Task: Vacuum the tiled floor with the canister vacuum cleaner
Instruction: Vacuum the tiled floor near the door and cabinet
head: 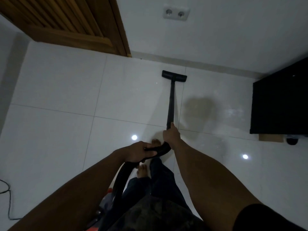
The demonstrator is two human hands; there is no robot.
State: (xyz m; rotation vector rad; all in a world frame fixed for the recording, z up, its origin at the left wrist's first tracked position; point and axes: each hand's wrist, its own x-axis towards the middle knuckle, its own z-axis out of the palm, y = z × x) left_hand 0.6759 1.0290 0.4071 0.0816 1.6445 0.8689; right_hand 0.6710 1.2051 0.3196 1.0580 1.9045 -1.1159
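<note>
No text, label, brand, number or sign can be read. Surfaces checked: wand (pixel 171 104), floor head (pixel 174 77), hose (pixel 120 179), socket (pixel 176 13), door (pixel 66 22), cabinet (pixel 280 100). None shows any legible marking. The view is dim and soft, so fine print, if any, cannot be made out.
</note>
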